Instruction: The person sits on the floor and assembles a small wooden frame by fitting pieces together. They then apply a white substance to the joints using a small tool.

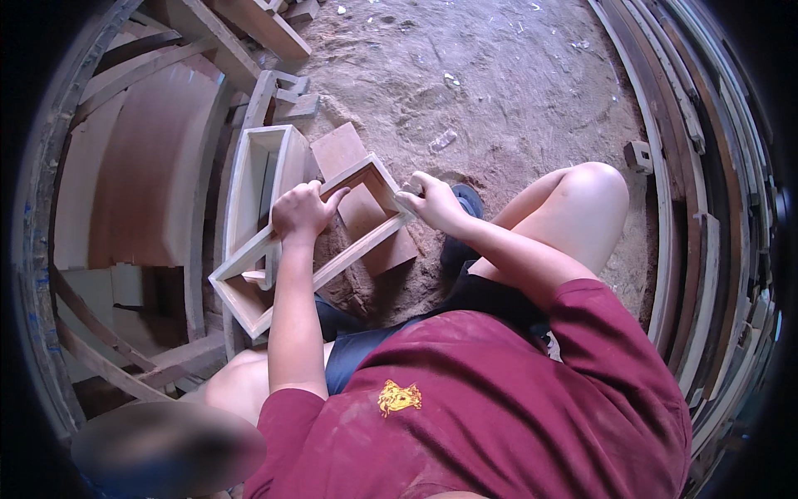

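An open rectangular wooden frame (362, 249) lies tilted in front of me, pale along its edges and browner inside. My left hand (303, 214) is closed over its far rail, thumb stretched toward the inside. At the frame's right corner, my right hand (436, 202) has its fingers curled in a pinch; whatever they hold, if anything, is too small to make out. Brown wooden blocks (391, 253) show through and below the frame, and a flat brown piece (338, 150) lies just beyond it. Against its left part stands a second wooden box frame (293, 162).
Dusty ground (499, 91) with light scraps stretches ahead. Long stacked boards (690, 208) line the right side, with a small hollow block (638, 156) beside them. Wooden furniture with a brown panel (150, 166) stands at left. Offcuts (291, 104) lie beyond the frames. My bent knee (594, 187) is at right.
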{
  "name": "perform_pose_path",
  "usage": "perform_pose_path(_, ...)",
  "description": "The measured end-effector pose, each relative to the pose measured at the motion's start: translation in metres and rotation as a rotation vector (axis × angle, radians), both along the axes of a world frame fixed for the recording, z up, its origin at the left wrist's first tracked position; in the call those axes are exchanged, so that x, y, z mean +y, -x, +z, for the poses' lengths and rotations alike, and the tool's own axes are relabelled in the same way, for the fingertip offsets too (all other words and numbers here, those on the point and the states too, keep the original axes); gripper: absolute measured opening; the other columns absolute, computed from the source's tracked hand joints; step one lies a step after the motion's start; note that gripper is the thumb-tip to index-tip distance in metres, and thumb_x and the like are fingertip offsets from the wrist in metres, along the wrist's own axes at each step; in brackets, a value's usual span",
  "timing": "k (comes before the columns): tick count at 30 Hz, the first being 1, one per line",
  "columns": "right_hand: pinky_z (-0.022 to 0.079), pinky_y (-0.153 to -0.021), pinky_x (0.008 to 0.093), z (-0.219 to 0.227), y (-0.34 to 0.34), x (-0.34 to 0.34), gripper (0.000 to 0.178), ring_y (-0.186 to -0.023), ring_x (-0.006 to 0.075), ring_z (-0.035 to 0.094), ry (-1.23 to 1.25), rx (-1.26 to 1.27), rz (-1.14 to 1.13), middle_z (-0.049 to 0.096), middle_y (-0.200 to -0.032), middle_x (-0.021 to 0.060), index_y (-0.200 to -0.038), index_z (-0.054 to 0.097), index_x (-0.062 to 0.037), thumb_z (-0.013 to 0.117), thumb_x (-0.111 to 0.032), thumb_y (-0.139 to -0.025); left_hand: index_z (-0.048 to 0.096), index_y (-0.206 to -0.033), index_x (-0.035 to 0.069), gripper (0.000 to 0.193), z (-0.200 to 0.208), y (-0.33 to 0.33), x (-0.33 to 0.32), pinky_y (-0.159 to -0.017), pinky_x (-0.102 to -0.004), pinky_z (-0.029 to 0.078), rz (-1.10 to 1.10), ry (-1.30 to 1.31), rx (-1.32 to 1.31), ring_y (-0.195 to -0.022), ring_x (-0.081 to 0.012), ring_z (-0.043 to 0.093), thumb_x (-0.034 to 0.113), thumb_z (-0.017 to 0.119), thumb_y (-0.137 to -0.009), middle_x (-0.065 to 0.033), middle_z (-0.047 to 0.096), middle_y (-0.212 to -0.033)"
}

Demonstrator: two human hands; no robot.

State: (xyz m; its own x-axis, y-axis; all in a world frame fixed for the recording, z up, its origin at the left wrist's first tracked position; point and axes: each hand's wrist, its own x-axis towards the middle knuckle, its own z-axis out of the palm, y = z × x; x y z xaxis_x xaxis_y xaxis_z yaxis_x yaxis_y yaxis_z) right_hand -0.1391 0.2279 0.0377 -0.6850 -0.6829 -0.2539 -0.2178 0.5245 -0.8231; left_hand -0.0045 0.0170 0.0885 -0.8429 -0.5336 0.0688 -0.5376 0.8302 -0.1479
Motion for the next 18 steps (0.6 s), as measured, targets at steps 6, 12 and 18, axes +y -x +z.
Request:
perform_pose_path(6, 0.051, -0.082, 0.0409, -0.012, -0.011, 0.014, 0.038, -0.094, 0.0327, 0.069, -0.062, -0.114, -0.047, 0.069, -0.099, 0.0223, -0.107, 0.062, -0.0037, 0.067, -0.038, -0.09, 0.072, -0.079, 0.014, 0.065, -0.002, -0.003, -0.004, -0.056, -0.0397, 0.055, -0.019, -0.053, 0.023, -0.068, -0.0258, 0.071, 0.076, 0.055, -0.078, -0.0082, 0.07, -0.073)
perform_pose_path(12, 0.051, -0.078, 0.0418, -0.003, 0.0, -0.021, 0.042, -0.089, 0.0322, 0.068, -0.067, -0.141, -0.089, 0.068, -0.094, 0.0229, -0.109, 0.059, -0.0023, 0.063, -0.04, -0.092, 0.072, -0.079, 0.013, 0.061, -0.004, -0.006, -0.008, -0.057, -0.0384, 0.055, -0.028, -0.088, 0.023, -0.067, -0.0245, 0.071, 0.073, 0.058, -0.079, -0.0064, 0.07, -0.072)
perform_pose_path(18, 0.047, -0.072, 0.036, -0.042, 0.015, -0.08, 0.034, -0.081, 0.0188, 0.057, 0.263, -0.073, -0.155, 0.061, -0.086, 0.0137, -0.099, 0.054, -0.0012, 0.06, -0.035, -0.097, 0.073, -0.076, 0.014, 0.056, -0.004, -0.011, -0.011, -0.054, -0.037, 0.055, -0.036, -0.089, 0.081, -0.063, -0.0231, 0.071, 0.069, 0.063, -0.077, -0.006, 0.069, -0.067)
